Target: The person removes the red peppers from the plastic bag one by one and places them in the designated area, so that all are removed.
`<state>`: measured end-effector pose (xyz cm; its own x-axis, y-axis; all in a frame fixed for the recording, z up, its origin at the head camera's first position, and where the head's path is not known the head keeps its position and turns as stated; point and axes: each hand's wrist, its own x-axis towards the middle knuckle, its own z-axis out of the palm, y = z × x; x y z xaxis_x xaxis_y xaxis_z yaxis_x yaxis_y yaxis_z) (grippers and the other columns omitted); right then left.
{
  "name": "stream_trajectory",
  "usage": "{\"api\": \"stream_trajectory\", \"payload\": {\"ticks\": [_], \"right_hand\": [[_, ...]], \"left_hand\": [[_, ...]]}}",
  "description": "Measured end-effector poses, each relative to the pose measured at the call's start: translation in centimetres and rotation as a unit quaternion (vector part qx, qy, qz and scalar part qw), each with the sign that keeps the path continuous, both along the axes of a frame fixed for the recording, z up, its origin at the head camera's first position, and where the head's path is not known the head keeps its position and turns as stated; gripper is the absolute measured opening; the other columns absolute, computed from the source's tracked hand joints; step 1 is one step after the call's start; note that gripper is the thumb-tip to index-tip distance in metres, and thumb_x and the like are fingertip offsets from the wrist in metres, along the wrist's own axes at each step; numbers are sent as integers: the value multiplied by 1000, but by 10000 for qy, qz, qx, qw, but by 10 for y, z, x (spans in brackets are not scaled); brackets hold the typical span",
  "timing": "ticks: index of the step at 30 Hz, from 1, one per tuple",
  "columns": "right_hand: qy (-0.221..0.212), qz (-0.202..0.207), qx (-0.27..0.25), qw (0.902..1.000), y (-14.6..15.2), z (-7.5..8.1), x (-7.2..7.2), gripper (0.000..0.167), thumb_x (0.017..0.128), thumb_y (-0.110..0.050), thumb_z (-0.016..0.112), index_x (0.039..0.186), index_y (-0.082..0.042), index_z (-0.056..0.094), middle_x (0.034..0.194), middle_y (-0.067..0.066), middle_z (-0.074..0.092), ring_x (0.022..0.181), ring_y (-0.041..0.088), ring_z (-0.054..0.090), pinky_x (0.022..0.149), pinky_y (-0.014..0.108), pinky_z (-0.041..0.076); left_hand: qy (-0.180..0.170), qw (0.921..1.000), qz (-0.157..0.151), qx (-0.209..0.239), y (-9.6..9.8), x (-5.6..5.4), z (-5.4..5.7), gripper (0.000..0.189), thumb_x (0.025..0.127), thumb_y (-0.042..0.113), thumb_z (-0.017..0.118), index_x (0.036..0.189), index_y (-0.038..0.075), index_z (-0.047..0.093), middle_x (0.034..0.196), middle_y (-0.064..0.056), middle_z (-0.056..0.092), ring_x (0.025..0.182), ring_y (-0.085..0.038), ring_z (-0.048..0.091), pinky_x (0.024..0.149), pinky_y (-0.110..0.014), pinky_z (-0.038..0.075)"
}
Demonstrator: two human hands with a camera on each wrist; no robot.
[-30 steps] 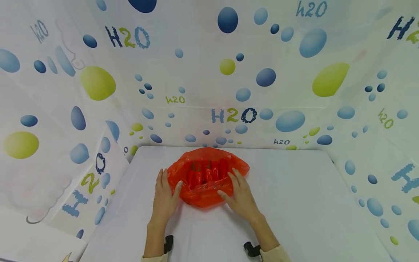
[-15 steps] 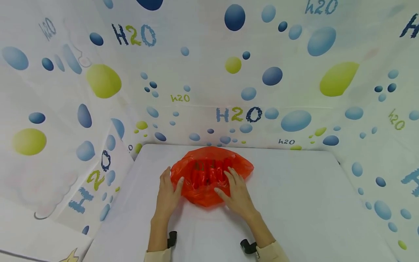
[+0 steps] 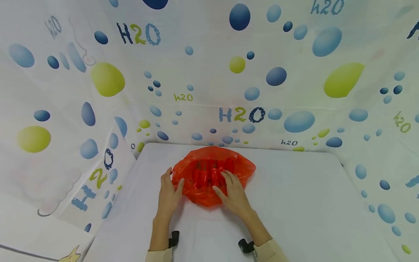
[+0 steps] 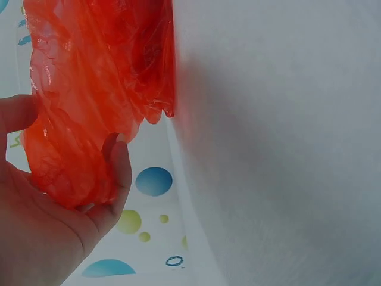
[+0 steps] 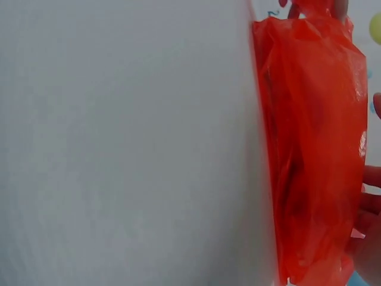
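Note:
A thin red plastic bag [image 3: 204,200] lies on the white table, its mouth spread open toward me. Inside, several glossy elongated things [image 3: 204,177] stand side by side, looking red with greenish upper ends; their kind is unclear. My left hand [image 3: 168,198] holds the bag's left side, with film bunched between thumb and fingers in the left wrist view. My right hand [image 3: 236,196] is at the bag's right front, fingertips over the mouth by the contents and thumb near the front rim. In the right wrist view, fingers [image 5: 370,202] lie along the bag's outer side.
The white table [image 3: 294,203] reaches back to a pale wall cloth [image 3: 203,72] printed with blue and green drops and H2O lettering. Black wrist devices [image 3: 246,246] are worn on both wrists.
My right hand has shifted left, its fingers now farther over the bag's mouth. The left hand stays at the left side. The head view has turned slightly.

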<state>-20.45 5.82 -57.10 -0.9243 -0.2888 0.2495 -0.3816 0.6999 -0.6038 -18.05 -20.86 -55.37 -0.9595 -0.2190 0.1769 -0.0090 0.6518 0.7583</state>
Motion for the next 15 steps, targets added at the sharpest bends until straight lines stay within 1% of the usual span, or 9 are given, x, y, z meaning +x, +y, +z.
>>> {"api": "stream_trajectory", "payload": {"ticks": [4,7,11,15], "right_hand": [[-90,-48,-78,9999,-4,-1,0,73,101,-57,60,156,-11,45,157,11,44,147,31,41,114,52,43],[-133,-152,-77,9998,-6,0,0,70,101,-55,61,155,-12,45,155,10,46,145,29,43,112,50,45],[-136,-280,-234,9992,-9,1,0,66,101,-50,64,153,-12,48,151,9,50,142,29,46,110,50,47],[-157,-436,-295,9985,-11,0,-2,64,101,-50,65,150,-12,50,147,10,54,137,29,51,108,50,49]], "left_hand": [[44,10000,-11,46,0,0,-1,72,105,30,61,162,6,23,149,-20,40,123,-38,56,106,-57,48],[157,9999,-36,22,1,-1,-1,71,105,28,61,161,6,24,144,-19,43,115,-35,57,103,-54,51],[372,9993,-32,-78,1,-1,-3,69,104,26,61,160,4,27,141,-19,46,113,-35,58,100,-54,53],[496,9987,4,-123,2,0,-4,67,104,25,62,158,1,29,139,-20,48,112,-36,59,98,-55,53]]}}
